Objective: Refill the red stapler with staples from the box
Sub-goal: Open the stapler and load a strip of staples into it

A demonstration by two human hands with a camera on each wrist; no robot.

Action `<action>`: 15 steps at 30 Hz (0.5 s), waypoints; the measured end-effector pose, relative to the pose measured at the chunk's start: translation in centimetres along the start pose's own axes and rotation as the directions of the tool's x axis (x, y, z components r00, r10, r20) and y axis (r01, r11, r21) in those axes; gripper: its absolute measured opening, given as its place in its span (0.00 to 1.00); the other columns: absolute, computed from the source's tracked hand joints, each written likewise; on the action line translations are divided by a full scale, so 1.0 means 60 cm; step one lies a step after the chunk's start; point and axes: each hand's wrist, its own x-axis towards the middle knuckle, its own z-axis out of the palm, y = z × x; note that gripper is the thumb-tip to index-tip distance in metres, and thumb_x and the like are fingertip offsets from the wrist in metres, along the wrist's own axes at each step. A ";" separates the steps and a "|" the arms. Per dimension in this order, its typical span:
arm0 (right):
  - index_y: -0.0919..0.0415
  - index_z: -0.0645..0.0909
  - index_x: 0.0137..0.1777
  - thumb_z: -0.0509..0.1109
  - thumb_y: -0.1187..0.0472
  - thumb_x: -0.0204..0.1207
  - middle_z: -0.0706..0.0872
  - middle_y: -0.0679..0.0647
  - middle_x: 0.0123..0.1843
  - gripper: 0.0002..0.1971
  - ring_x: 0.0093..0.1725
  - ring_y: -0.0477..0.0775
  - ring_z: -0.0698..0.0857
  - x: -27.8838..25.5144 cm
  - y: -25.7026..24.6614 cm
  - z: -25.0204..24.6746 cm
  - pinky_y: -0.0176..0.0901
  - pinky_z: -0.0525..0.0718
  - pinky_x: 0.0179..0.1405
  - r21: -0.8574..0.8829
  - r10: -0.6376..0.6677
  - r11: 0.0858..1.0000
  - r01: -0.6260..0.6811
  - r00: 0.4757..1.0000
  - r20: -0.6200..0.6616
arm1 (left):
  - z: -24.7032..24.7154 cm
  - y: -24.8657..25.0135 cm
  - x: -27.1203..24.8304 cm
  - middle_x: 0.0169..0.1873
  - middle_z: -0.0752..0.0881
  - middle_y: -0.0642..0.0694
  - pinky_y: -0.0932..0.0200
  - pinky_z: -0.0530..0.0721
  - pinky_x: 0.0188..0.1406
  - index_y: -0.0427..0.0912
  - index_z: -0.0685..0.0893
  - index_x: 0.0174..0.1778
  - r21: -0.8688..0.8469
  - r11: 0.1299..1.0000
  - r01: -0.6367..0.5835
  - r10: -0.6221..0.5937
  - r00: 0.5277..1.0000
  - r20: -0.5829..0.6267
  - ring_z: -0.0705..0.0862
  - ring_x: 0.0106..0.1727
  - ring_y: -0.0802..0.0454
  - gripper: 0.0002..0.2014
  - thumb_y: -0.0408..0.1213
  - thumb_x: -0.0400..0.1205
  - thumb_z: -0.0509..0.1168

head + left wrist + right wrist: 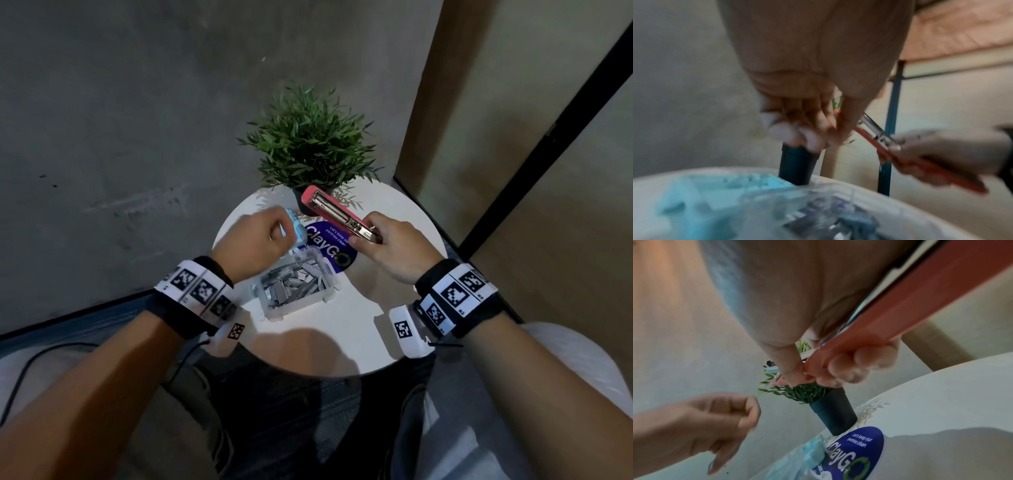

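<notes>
The red stapler (329, 209) is hinged open, its metal staple channel facing up, held above the table in front of the plant. My right hand (368, 233) grips its near end, thumb on one side and fingers curled under the red base (900, 305). A clear plastic box (301, 306) full of loose staple strips stands on the table below my left hand (274, 233). That hand hovers above the box with fingers curled and thumb against the fingertips (818, 129). Motion blur hides whether it pinches staples.
The box's light blue lid (297, 226) lies just behind the box. A potted green plant (308, 137) in a dark pot (834, 412) stands at the back of the round white table (342, 329). A blue sticker (329, 250) marks the tabletop.
</notes>
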 end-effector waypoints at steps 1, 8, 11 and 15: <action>0.56 0.76 0.53 0.65 0.42 0.83 0.85 0.52 0.43 0.16 0.44 0.58 0.84 0.002 0.002 0.002 0.45 0.73 0.33 -0.028 -0.003 1.000 0.003 1.000 0.004 | 0.005 0.000 -0.005 0.34 0.87 0.50 0.52 0.84 0.40 0.53 0.82 0.42 0.149 0.988 -0.044 0.027 0.993 0.114 0.85 0.36 0.50 0.03 0.42 0.81 0.65; 0.58 0.81 0.55 0.64 0.40 0.82 0.86 0.55 0.44 0.20 0.43 0.58 0.84 0.005 0.005 0.012 0.45 0.72 0.30 -0.103 0.004 0.995 0.000 0.999 0.034 | 0.045 0.001 -0.014 0.50 0.82 0.49 0.51 0.81 0.51 0.50 0.86 0.54 0.287 0.941 -0.179 0.077 0.939 0.336 0.81 0.50 0.50 0.09 0.44 0.81 0.67; 0.58 0.81 0.56 0.64 0.39 0.82 0.87 0.55 0.47 0.21 0.44 0.58 0.85 0.005 0.005 0.013 0.45 0.75 0.32 -0.100 0.000 0.995 0.003 1.000 0.030 | 0.049 -0.001 -0.013 0.52 0.81 0.46 0.49 0.80 0.54 0.49 0.85 0.58 0.315 0.928 -0.199 0.098 0.946 0.310 0.80 0.55 0.48 0.11 0.44 0.81 0.66; 0.59 0.79 0.49 0.63 0.36 0.81 0.83 0.50 0.37 0.24 0.37 0.54 0.82 0.002 0.005 0.011 0.44 0.68 0.28 -0.091 0.003 0.996 -0.001 1.000 0.021 | 0.042 -0.006 -0.009 0.51 0.78 0.50 0.54 0.77 0.53 0.51 0.83 0.64 0.339 0.926 -0.166 0.075 0.961 0.267 0.78 0.56 0.50 0.15 0.46 0.82 0.66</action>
